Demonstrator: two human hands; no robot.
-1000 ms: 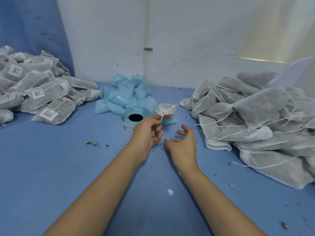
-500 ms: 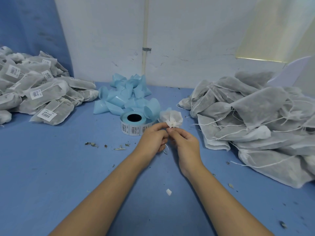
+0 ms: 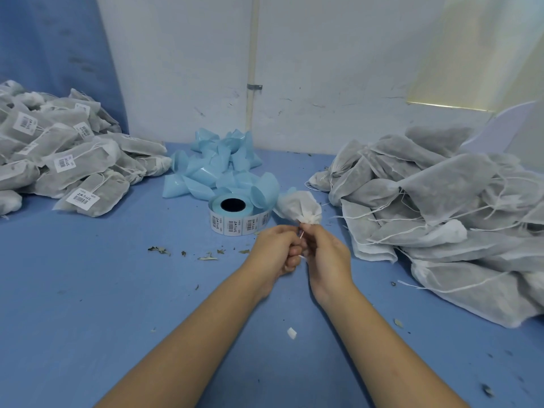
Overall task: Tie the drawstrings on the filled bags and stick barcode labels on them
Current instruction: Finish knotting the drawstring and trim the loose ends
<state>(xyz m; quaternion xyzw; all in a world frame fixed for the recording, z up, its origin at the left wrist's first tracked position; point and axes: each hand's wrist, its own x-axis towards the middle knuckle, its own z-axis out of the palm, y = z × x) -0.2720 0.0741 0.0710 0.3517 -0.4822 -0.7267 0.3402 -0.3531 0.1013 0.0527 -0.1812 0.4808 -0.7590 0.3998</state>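
A small white filled bag lies on the blue table just beyond my hands, its gathered neck pointing toward me. My left hand and my right hand sit close together right below that neck, each pinching a thin white drawstring between curled fingers. A roll of barcode labels stands just left of the bag. Untied filled bags are heaped on the right; tied, labelled bags are piled on the left.
Crumpled blue label backing lies behind the roll against the white wall. Dried leaf bits and a small white scrap are scattered on the blue table.
My hands, apart a second ago, have come together at the bag's neck. The bag's mouth has drawn shut and the bag now lies further right, beside the label roll.
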